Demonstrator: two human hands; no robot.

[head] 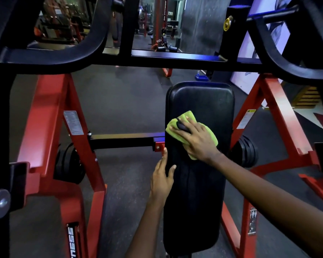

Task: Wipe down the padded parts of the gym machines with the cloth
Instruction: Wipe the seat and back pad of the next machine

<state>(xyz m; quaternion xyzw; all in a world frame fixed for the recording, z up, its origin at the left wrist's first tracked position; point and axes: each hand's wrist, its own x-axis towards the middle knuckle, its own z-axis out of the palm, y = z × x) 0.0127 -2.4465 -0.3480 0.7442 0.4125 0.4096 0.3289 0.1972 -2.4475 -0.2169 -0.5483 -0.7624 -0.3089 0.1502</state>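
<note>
- The right hand [196, 138] lies flat with its fingers spread, palm pressing a yellow-green cloth [186, 116] against the pad.
- The cloth is bunched in folds on the middle of the black back pad [203, 101], toward the pad's left edge. It shows past the fingertips and again under the wrist.
- A small dark shape sits among the fingers on the cloth; what it is cannot be told.
- The left hand [162, 181] holds nothing. Its fingers are straight and rest along the pad's left edge, lower down the pad than the cloth.
- The pad is long with rounded corners and glossy at its far end.
- A black crossbar [123, 139] meets the pad's left side at a red bracket [159, 145], just above the left hand's fingertips.
- Red frame legs stand on both sides of the pad, one to the left [50, 118] and one to the right [280, 116], each with a label.
- Black weight plates [247, 151] sit just right of the pad; more [69, 164] hang well to its left.
- A black upper bar [175, 59] crosses beyond the pad's far end.
- Dark rubber floor [123, 101] lies around the pad.
</note>
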